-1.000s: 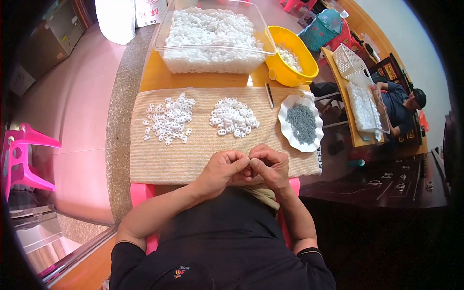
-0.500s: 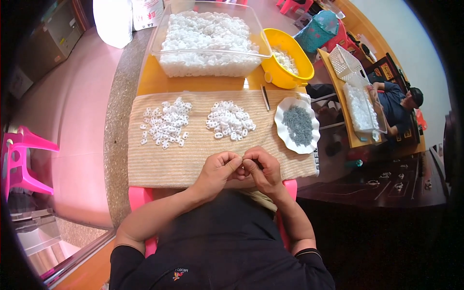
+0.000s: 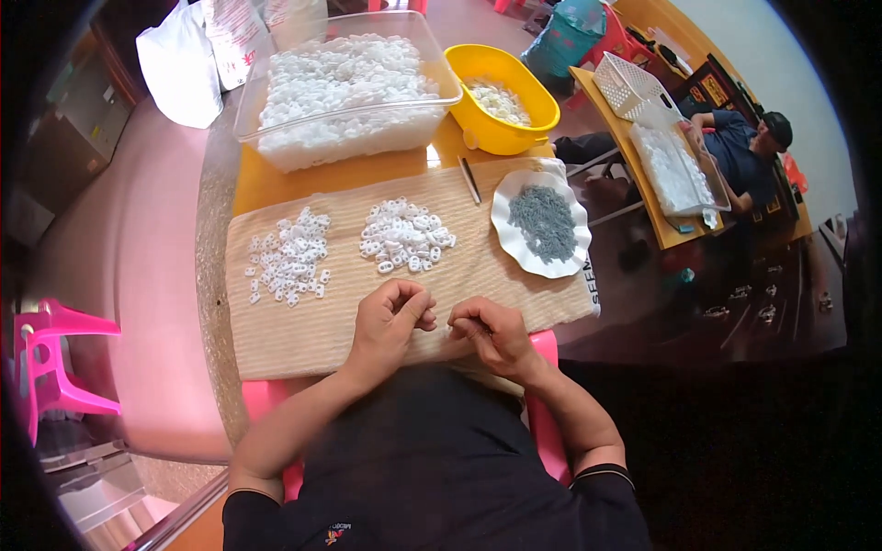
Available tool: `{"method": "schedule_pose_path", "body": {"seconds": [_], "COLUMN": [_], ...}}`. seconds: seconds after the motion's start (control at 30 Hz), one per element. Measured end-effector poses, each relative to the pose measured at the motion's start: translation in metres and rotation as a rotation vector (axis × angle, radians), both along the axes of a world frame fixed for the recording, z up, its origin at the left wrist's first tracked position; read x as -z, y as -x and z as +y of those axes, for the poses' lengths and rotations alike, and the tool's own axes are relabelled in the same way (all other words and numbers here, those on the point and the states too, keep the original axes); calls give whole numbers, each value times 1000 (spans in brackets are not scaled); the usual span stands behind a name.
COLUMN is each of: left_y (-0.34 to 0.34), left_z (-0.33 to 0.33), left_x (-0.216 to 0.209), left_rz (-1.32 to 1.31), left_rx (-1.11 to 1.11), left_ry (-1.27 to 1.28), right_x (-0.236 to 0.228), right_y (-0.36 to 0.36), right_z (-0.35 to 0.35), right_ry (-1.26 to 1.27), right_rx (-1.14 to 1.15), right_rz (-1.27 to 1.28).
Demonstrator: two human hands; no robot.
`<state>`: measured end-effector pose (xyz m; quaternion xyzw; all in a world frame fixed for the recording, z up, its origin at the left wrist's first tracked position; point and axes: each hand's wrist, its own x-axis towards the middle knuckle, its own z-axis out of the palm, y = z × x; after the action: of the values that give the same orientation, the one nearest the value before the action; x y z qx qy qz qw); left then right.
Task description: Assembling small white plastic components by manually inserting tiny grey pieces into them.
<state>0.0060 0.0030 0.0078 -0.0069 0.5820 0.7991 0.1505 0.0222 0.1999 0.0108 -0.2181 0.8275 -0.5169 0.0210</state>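
My left hand (image 3: pixel 388 320) is curled, thumb against the fingers, near the front edge of a beige striped cloth (image 3: pixel 303 344). A short gap to its right is my right hand (image 3: pixel 496 338), its thumb and fingertips pinched together. Whatever either hand may hold is too small or hidden to make out. Beyond my left hand lies a heap of small white plastic pieces with holes (image 3: pixel 404 237). Another pile of similar white pieces (image 3: pixel 292 253) spreads farther left. On the right, a white wavy-rimmed plate (image 3: pixel 504 220) carries many small grey pieces (image 3: pixel 544 223).
Behind the cloth stands a clear plastic tub (image 3: pixel 303 151) full of white pieces. Beside it is a yellow basin (image 3: pixel 496 142) with pale pieces inside. A dark pen-like stick (image 3: pixel 469 180) lies near the plate. At right, another person (image 3: pixel 735 156) sits at a second table.
My hands, which were touching at the fingertips, have come apart, left hand to the left and right hand slightly to the right. The whole view has tilted and shifted.
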Motion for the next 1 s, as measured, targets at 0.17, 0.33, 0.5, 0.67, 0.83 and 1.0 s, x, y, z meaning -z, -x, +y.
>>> {"method": "schedule_pose_path", "body": {"seconds": [0.17, 0.33, 0.5, 0.67, 0.83, 1.0], "left_y": [20, 52, 87, 107, 110, 114], "left_z": [23, 67, 122, 143, 112, 45], "left_x": [-13, -32, -24, -12, -20, -30], "left_rz": [156, 552, 827, 903, 924, 896], "left_rx": [60, 57, 80, 141, 121, 189], "left_ry": [205, 509, 586, 659, 707, 890], "right_x": [2, 1, 5, 8, 6, 6], "right_y": [-8, -8, -8, -5, -7, -2], "right_z": [9, 15, 24, 28, 34, 38], "right_ry": [120, 180, 157, 214, 349, 406], "right_rx": [46, 43, 98, 99, 82, 58], "right_rz": [-94, -90, -8, -12, -250, -347]}}
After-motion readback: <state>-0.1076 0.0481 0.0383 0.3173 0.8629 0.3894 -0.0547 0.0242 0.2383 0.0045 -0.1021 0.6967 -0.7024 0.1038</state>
